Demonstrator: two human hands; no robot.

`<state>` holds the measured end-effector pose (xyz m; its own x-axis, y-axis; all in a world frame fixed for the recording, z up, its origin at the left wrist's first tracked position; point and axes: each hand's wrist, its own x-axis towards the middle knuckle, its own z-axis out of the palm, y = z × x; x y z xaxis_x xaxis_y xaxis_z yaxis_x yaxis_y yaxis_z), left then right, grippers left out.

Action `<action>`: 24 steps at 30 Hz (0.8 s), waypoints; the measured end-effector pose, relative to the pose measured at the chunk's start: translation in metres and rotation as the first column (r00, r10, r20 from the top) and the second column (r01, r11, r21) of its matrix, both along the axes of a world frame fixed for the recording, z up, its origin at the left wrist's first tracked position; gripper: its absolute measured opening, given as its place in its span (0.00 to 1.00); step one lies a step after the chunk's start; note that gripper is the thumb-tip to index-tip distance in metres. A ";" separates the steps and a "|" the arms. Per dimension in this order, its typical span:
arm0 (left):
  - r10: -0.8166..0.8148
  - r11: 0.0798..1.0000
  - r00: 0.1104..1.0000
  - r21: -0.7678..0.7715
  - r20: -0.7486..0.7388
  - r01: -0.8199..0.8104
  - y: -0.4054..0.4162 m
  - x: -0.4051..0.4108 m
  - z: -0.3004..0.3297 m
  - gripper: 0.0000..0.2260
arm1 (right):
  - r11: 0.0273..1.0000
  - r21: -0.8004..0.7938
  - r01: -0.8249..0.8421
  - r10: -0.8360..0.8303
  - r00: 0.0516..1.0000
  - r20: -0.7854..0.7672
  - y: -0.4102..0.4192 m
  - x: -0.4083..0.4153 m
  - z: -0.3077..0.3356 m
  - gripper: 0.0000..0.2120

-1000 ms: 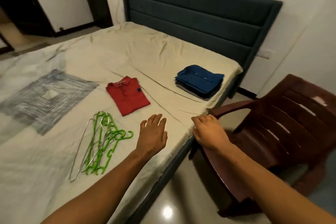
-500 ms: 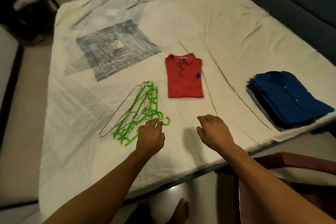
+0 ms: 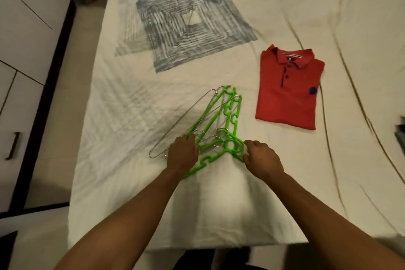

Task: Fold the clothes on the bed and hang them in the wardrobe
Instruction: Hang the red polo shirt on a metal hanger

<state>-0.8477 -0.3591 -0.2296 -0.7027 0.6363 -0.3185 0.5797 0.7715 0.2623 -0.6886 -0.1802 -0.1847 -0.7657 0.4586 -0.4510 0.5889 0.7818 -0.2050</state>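
A heap of green plastic hangers (image 3: pixel 221 125) mixed with thin metal wire hangers (image 3: pixel 182 120) lies on the cream bedsheet (image 3: pixel 219 204). My left hand (image 3: pixel 183 154) lies palm down on the left side of the heap, fingers curled over the hangers. My right hand (image 3: pixel 262 156) touches the green hooks at the heap's right side, fingers bent. A folded red polo shirt (image 3: pixel 288 87) lies to the right of the hangers. The edge of a dark folded stack (image 3: pixel 401 133) shows at the far right.
A grey-blue square print (image 3: pixel 186 26) marks the sheet beyond the hangers. White wardrobe doors (image 3: pixel 22 50) with a dark handle (image 3: pixel 13 146) stand left of the bed. The bed's near edge runs just below my forearms.
My view has swung left and down over the hangers. Both hands have moved forward onto the hanger heap; before they hovered just short of it.
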 end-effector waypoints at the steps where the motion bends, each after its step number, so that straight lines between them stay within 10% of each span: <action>1: 0.023 1.000 1.000 0.006 0.000 -0.023 0.002 -0.010 -0.008 0.18 | 1.000 -0.019 0.012 -0.012 1.000 0.026 0.001 -0.007 -0.009 0.20; 11: 0.137 0.988 0.990 0.065 0.006 -0.137 0.025 -0.075 -0.080 0.11 | 0.937 -0.111 0.332 -0.312 0.936 0.163 0.028 -0.049 -0.093 0.26; 24: 0.189 0.935 0.980 0.293 0.058 -0.198 0.020 -0.092 -0.098 0.01 | 0.984 -0.077 0.162 -0.164 0.986 -0.024 0.023 -0.056 -0.120 0.14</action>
<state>-0.9396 -0.3391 -0.3276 -0.8150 0.5574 -0.1584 0.4158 0.7529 0.5100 -0.7442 -0.1572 -0.3046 -0.6972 0.5448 -0.4659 0.7000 0.6576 -0.2786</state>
